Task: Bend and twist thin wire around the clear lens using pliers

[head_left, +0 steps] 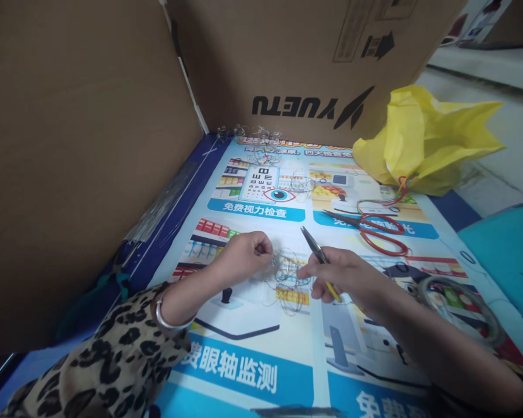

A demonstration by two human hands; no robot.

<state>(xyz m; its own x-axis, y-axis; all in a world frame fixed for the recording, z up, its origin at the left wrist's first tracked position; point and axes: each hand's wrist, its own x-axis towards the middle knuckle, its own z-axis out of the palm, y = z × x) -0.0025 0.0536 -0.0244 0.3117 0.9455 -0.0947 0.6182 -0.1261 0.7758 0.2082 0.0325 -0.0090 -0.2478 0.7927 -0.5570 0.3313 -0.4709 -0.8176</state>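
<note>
My left hand is closed in a pinch on a tangle of thin wire that lies on a printed poster. A silver bangle and a leopard-print sleeve cover that wrist and arm. My right hand is closed round small pliers with yellow handles; their tips point up and left, away from the wire. The right forefinger reaches toward the wire tangle.
Red-handled scissors lie right of the hands. A yellow plastic bag sits at the back right. Cardboard walls stand left and behind, with a bundle of straight wires along the left wall. More small wire pieces lie at the back. A coil of tubing rests at right.
</note>
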